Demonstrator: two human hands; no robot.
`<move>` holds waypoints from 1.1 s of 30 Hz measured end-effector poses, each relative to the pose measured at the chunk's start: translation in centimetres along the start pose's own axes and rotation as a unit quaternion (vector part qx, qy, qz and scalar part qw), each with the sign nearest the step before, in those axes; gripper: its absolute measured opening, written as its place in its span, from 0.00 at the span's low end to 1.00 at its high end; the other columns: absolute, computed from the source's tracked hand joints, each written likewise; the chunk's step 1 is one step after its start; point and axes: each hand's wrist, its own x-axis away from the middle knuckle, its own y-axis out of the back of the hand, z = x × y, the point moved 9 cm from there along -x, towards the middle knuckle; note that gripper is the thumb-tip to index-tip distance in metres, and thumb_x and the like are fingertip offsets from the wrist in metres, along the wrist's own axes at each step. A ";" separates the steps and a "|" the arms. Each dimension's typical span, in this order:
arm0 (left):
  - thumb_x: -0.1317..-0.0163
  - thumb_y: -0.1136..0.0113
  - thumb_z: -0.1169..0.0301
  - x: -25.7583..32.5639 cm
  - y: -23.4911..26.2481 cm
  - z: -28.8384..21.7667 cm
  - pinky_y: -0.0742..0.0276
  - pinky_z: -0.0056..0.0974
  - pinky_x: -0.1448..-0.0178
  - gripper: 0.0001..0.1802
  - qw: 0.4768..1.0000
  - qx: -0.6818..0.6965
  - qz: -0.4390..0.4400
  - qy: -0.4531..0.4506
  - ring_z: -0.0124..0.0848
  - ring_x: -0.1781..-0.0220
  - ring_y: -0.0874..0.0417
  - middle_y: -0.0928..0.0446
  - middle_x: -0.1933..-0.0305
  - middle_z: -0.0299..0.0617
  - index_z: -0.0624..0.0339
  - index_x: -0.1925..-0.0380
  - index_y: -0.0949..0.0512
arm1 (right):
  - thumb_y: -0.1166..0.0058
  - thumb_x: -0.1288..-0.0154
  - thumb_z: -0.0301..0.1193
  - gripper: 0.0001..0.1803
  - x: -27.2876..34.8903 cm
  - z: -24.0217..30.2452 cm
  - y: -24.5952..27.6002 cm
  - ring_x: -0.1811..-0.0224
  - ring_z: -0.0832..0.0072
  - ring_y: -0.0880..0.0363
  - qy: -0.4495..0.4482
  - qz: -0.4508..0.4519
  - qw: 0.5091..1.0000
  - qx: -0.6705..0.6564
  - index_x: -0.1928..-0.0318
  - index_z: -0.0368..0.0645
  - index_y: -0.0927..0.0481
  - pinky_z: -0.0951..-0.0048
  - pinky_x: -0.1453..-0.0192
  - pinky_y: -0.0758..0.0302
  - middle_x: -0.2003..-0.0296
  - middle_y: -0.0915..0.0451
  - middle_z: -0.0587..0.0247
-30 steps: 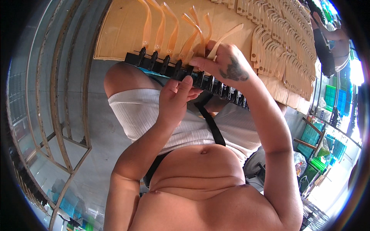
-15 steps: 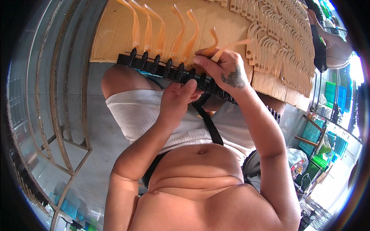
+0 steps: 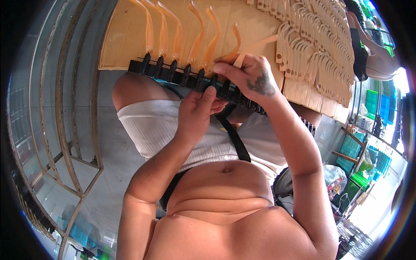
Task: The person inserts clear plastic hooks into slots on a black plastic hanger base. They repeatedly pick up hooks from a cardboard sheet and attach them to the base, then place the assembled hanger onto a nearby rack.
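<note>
A black bar with a row of clips (image 3: 160, 68) lies across my lap at the cardboard's near edge. Several amber eyeglass temples (image 3: 177, 39) stand in its left clips, curved tips pointing away from me. My right hand (image 3: 251, 76) is closed at the bar, thumb and fingers on an eyeglass temple (image 3: 236, 41) whose lower end is hidden. A second, paler temple (image 3: 262, 42) sticks out to the right from between the same fingers. My left hand (image 3: 199, 106) is closed lower down, its thumb pressed against a black clip (image 3: 214, 81) just below my right fingertips.
Cardboard (image 3: 247, 26) covers the work surface ahead. Many more temples (image 3: 307, 47) lie on it in overlapping rows at the right. Another person (image 3: 377, 56) is at the far right. A metal frame (image 3: 80, 130) stands on the left, and green crates (image 3: 359, 180) are stacked at the right.
The bar, its temples and both hands have shifted slightly left in view. The temple in my right fingers sits a little lower toward the clip; both hands keep their hold.
</note>
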 end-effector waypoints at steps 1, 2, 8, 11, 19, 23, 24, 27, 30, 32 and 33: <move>0.32 0.44 0.58 0.0 0.1 0.0 0.20 0.29 0.59 0.17 1.000 0.000 -0.005 0.000 0.28 0.64 0.15 0.17 0.67 0.43 0.64 0.64 0.24 | 0.37 0.42 0.39 0.15 0.0 -0.2 -0.1 0.72 0.67 0.17 -0.009 0.007 1.000 0.003 0.62 0.39 0.15 0.69 0.66 0.23 0.75 0.17 0.54; 0.32 0.44 0.58 0.0 0.2 0.1 0.20 0.29 0.59 0.17 1.000 0.000 -0.009 0.001 0.28 0.64 0.15 0.17 0.67 0.43 0.64 0.65 0.24 | 0.38 0.41 0.39 0.15 0.0 -0.3 -0.2 0.72 0.66 0.17 -0.017 0.014 1.000 0.005 0.62 0.39 0.16 0.69 0.65 0.23 0.74 0.17 0.54; 0.33 0.44 0.55 -0.3 -0.1 0.1 0.20 0.35 0.57 0.18 1.000 0.003 -0.009 0.012 0.34 0.62 0.14 0.18 0.66 0.46 0.61 0.65 0.26 | 0.40 0.38 0.37 0.15 0.9 0.9 1.8 0.70 0.70 0.19 0.167 -0.034 0.976 0.136 0.60 0.38 0.18 0.72 0.63 0.24 0.72 0.18 0.55; 0.33 0.45 0.54 -0.1 -0.3 0.7 0.20 0.36 0.54 0.19 0.999 -0.038 0.014 0.027 0.34 0.59 0.15 0.17 0.64 0.45 0.61 0.64 0.25 | 0.42 0.37 0.33 0.12 1.6 -0.9 3.5 0.69 0.76 0.21 0.059 -0.045 0.994 0.074 0.59 0.37 0.19 0.75 0.61 0.25 0.71 0.20 0.59; 0.33 0.46 0.50 0.0 -2.4 2.6 0.21 0.37 0.50 0.21 0.995 -0.038 0.078 0.041 0.34 0.56 0.15 0.17 0.63 0.45 0.59 0.63 0.25 | 0.47 0.36 0.27 0.08 2.4 -1.2 2.9 0.64 0.71 0.20 0.007 -0.039 0.999 0.002 0.60 0.34 0.24 0.73 0.58 0.24 0.65 0.20 0.55; 0.33 0.46 0.51 0.0 -2.3 2.5 0.21 0.36 0.50 0.20 0.997 -0.024 0.052 0.045 0.34 0.56 0.15 0.17 0.64 0.45 0.59 0.65 0.24 | 0.45 0.38 0.27 0.10 1.9 -0.8 2.3 0.66 0.64 0.16 0.018 -0.025 0.999 -0.017 0.58 0.34 0.22 0.70 0.61 0.22 0.69 0.17 0.49; 0.33 0.46 0.52 0.0 -2.3 2.6 0.21 0.36 0.50 0.20 0.998 -0.021 0.050 0.044 0.34 0.57 0.15 0.17 0.64 0.45 0.59 0.65 0.24 | 0.45 0.38 0.27 0.11 2.0 -0.8 2.0 0.67 0.64 0.15 0.008 -0.017 0.999 -0.035 0.58 0.33 0.21 0.70 0.62 0.22 0.70 0.17 0.50; 0.32 0.46 0.54 0.0 -2.1 2.7 0.21 0.36 0.50 0.18 0.998 -0.009 0.046 0.041 0.34 0.57 0.14 0.17 0.64 0.45 0.59 0.66 0.23 | 0.44 0.38 0.27 0.10 1.7 -0.9 1.8 0.68 0.66 0.15 0.019 -0.008 1.000 -0.012 0.58 0.33 0.21 0.70 0.63 0.22 0.70 0.16 0.51; 0.32 0.46 0.55 0.0 -2.1 2.8 0.21 0.37 0.51 0.18 0.998 0.004 0.045 0.039 0.35 0.58 0.14 0.17 0.64 0.45 0.60 0.65 0.22 | 0.45 0.34 0.25 0.11 1.7 -1.1 1.3 0.63 0.77 0.18 -0.019 0.039 0.999 0.016 0.54 0.31 0.22 0.76 0.55 0.21 0.66 0.17 0.58; 0.32 0.45 0.55 0.0 -2.0 2.9 0.21 0.37 0.51 0.17 0.998 0.011 0.043 0.036 0.35 0.58 0.14 0.17 0.64 0.45 0.60 0.64 0.22 | 0.45 0.35 0.26 0.11 1.6 -0.7 1.3 0.64 0.78 0.18 -0.014 0.043 0.999 0.014 0.54 0.31 0.22 0.76 0.56 0.21 0.66 0.16 0.59; 0.32 0.46 0.55 0.1 -2.0 2.9 0.21 0.37 0.51 0.17 0.998 0.011 0.043 0.038 0.35 0.58 0.14 0.17 0.65 0.45 0.60 0.64 0.22 | 0.44 0.35 0.26 0.11 1.7 -0.6 1.4 0.64 0.78 0.18 -0.013 0.044 0.999 0.014 0.55 0.31 0.22 0.76 0.56 0.22 0.67 0.16 0.59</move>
